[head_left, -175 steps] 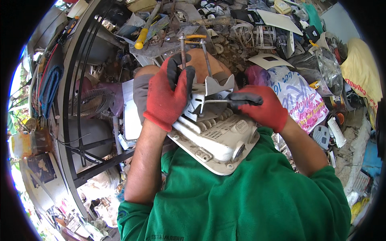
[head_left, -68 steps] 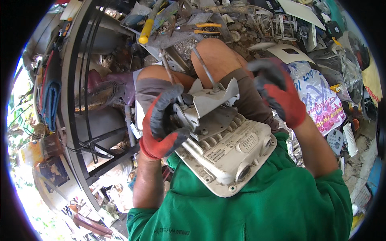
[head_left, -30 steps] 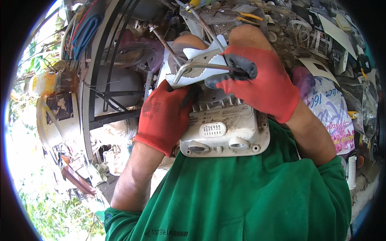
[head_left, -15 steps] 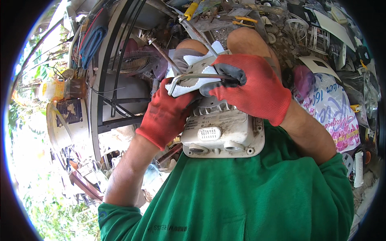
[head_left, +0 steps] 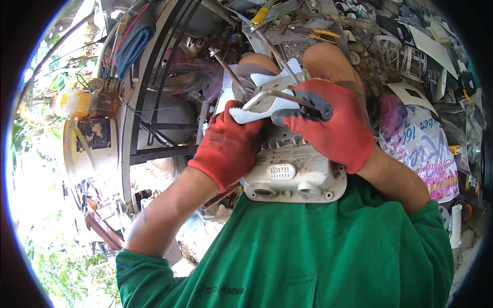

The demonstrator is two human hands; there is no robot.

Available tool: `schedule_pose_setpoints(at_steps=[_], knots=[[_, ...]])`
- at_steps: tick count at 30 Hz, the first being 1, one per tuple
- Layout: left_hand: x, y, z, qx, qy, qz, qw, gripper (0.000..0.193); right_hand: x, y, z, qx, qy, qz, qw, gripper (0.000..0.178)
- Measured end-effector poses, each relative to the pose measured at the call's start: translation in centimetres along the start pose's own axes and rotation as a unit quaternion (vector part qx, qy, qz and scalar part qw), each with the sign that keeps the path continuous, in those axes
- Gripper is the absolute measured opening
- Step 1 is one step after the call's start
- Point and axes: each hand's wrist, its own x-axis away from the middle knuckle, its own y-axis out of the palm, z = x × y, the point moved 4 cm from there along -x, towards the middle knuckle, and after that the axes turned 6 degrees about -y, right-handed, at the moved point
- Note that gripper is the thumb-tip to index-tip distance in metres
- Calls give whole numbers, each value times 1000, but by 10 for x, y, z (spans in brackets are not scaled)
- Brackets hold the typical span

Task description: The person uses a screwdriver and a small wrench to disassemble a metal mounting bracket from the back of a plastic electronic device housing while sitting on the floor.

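Note:
An off-white cast housing (head_left: 321, 177) with two round ports and cooling fins rests on my lap. Fixed over its far side is a metal mounting bracket (head_left: 250, 115) with serrated edges, from which two long threaded bolts (head_left: 270, 47) stick out. My left hand (head_left: 225, 149), in a red glove with dark palm, is closed round the bracket's left side; its fingertips are partly hidden. In my gloved right hand (head_left: 339, 131), thumb and fingers grip an L-shaped hex key (head_left: 277, 94). Its short bent end points left, over the bracket; whether it touches a screw I cannot tell.
A black metal frame (head_left: 137, 113) stands close on the left, beside a wire fan guard (head_left: 179, 79). Yellow-handled tools (head_left: 324, 35) lie on the ground beyond my knees. A printed plastic bag (head_left: 423, 154) and assorted scrap crowd the right.
The housing, bracket and both hands appear shifted slightly right, together with the whole scene. The hex key's bent end has swung a little over the bracket. Both grips stay the same.

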Motion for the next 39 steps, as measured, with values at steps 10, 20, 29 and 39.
schedule_pose_setpoints(at_steps=[10, 20, 29, 39], knots=[[-2, 9, -15, 71, 6, 29, 997, 44, 3, 13, 13, -14, -42, 25, 999, 31], [11, -1, -24, -3, -3, 65, 998, 33, -5, 25, -6, -73, -1, -61, 995, 43], [19, 14, -46, 83, 23, 69, 994, 35, 38, 24, 15, -73, 39, 12, 996, 51], [13, 31, -36, 7, -9, 50, 999, 36, 29, 40, 16, -75, 95, -72, 990, 48]])
